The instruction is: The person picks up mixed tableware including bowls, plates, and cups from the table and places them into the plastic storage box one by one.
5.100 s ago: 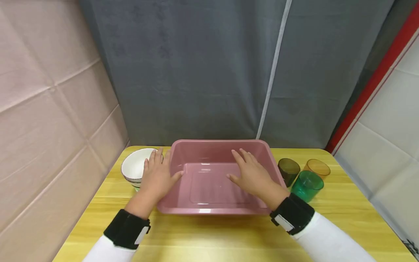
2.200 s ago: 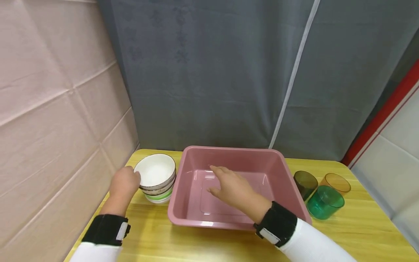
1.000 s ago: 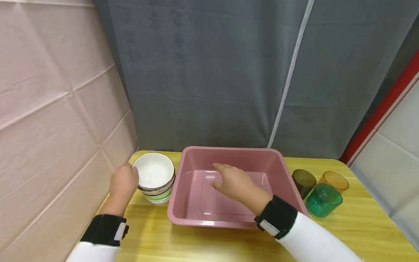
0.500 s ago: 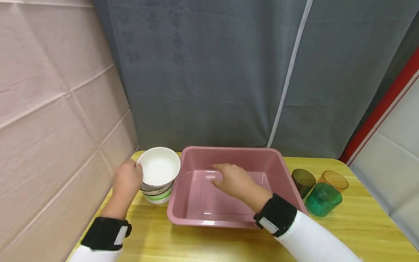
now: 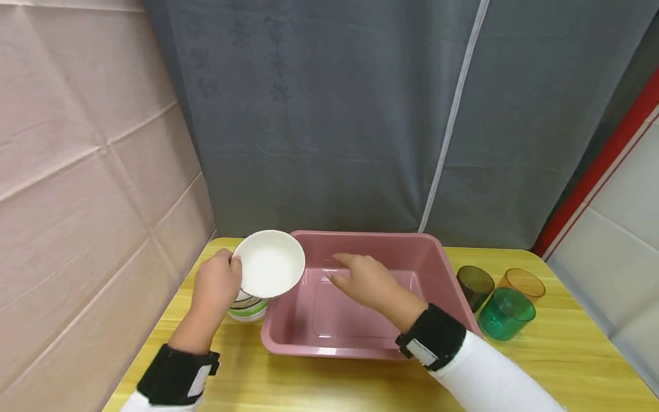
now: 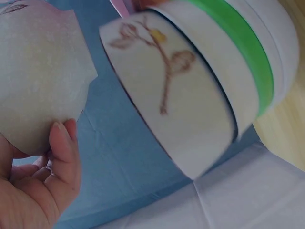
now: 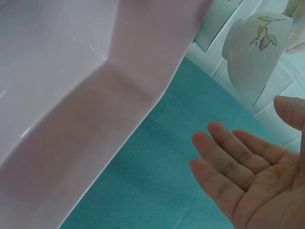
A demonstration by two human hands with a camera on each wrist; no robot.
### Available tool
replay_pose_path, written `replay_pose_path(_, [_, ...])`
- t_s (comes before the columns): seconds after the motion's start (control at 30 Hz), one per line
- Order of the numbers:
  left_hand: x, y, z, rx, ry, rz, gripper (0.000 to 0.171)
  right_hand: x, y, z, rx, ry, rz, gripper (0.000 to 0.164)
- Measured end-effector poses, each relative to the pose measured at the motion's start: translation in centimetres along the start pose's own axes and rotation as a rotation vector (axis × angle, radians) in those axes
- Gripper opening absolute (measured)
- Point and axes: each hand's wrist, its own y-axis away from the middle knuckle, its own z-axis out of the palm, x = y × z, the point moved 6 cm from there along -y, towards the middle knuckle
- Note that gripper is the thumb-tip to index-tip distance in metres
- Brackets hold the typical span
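My left hand (image 5: 216,283) pinches the left rim of a white bowl (image 5: 273,263), which is lifted off the stack and tilted over the left edge of the pink basin (image 5: 334,350). In the right wrist view the raised bowl (image 7: 259,52) shows a painted leafy twig on its outside. Below it stand the other stacked bowls (image 5: 249,312), partly hidden in the head view; the left wrist view shows the upper stacked bowl (image 6: 167,86) with a brown twig and a green band under it. My right hand (image 5: 368,280) is over the basin with relaxed fingers, holding nothing.
To the right of the basin stand three clear cups: a dark brown cup (image 5: 473,286), an orange cup (image 5: 522,283) and a green cup (image 5: 507,313). A grey curtain (image 5: 319,114) hangs behind the wooden table (image 5: 288,383), with a pale covered wall (image 5: 98,200) at the left.
My left hand has taken hold of the top bowl, raised it off the stack and moved it right, to the basin's edge. The right hand, earlier over the basin's right part, has stayed nearly still lately.
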Motion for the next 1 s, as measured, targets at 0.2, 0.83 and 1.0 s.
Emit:
replay_pose_path(0.2, [1.6, 0.5, 1.1, -0.019, 0.019, 0.023, 0.03, 0.2, -0.1, 0.0, -0.004, -0.058, 0.022, 0.053])
replay_pose_path(0.83, [3.9, 1.8, 4.5, -0.033, 0.117, 0.05, 0.021, 1.6, -0.9, 0.5, -0.012, -0.16, 0.054, 0.032])
replay_pose_path(1.0, [4.1, 2.1, 5.1, -0.048, 0.13, 0.037, 0.022, 1.6, -1.1, 0.3, 0.004, -0.161, 0.016, 0.017])
